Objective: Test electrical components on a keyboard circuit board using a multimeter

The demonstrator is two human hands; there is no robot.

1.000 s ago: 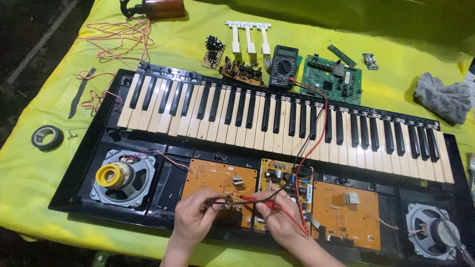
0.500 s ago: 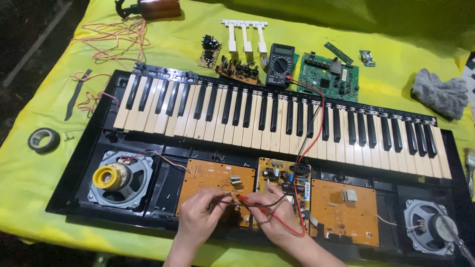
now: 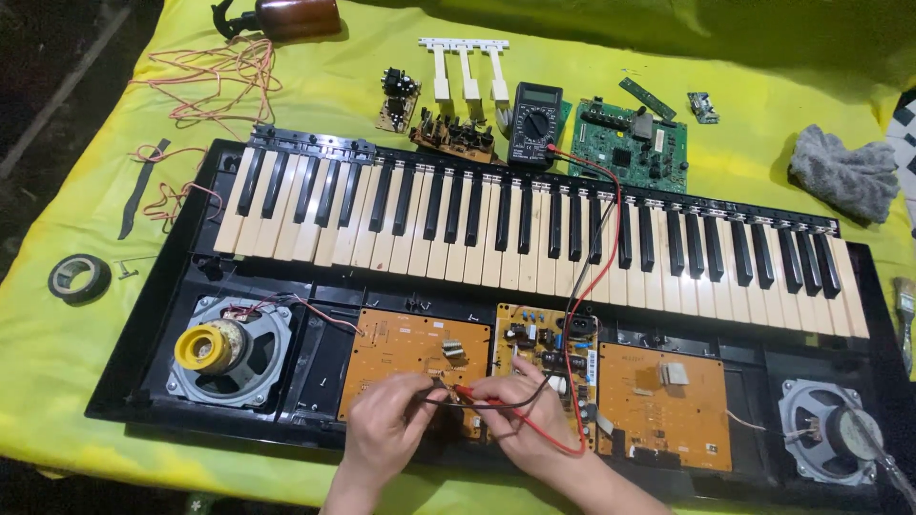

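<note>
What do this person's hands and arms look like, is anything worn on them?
Both are bare: the left hand and the right hand show no gloves, rings or watch. The forearms are uncovered as far as the picture's edge, with no sleeves in view.

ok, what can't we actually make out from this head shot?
- Probe tips: hidden under the left hand and right hand, so the contact spots on the orange board cannot be told.
- Multimeter display: too small to tell.
- Right speaker: partly cut off near the bottom right corner.
- Brown bottle: cut off by the top edge.
- Brush: cut off by the right edge.
</note>
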